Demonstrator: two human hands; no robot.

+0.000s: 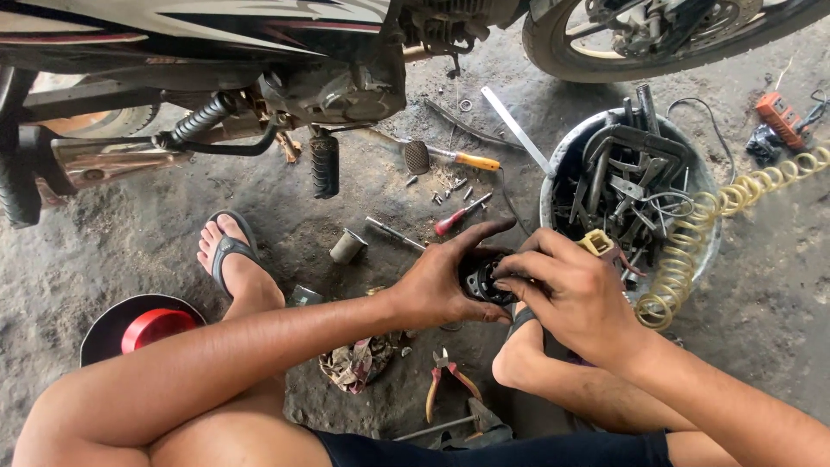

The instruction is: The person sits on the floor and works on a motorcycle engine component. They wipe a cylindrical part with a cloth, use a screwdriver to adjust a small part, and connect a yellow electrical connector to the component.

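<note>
My left hand [445, 281] and my right hand [575, 290] meet over a small dark round metal part [482, 282] held between them. The left hand cups it from the left with the fingers stretched over its top. My right hand grips it from the right with curled fingers. Most of the part is hidden by the fingers. Both forearms reach in from the bottom of the view, above my bent knees. My left foot in a grey sandal [226, 255] rests on the dirty concrete floor.
A motorcycle [285, 60] stands across the top, with its footpeg [325, 164]. A metal basin [713, 246] of tools and a yellow coiled hose [718, 212] sit right. A red-handled screwdriver [458, 216], pliers [448, 380], rag [354, 363] and a red cap in a dark bowl [156, 327] lie around.
</note>
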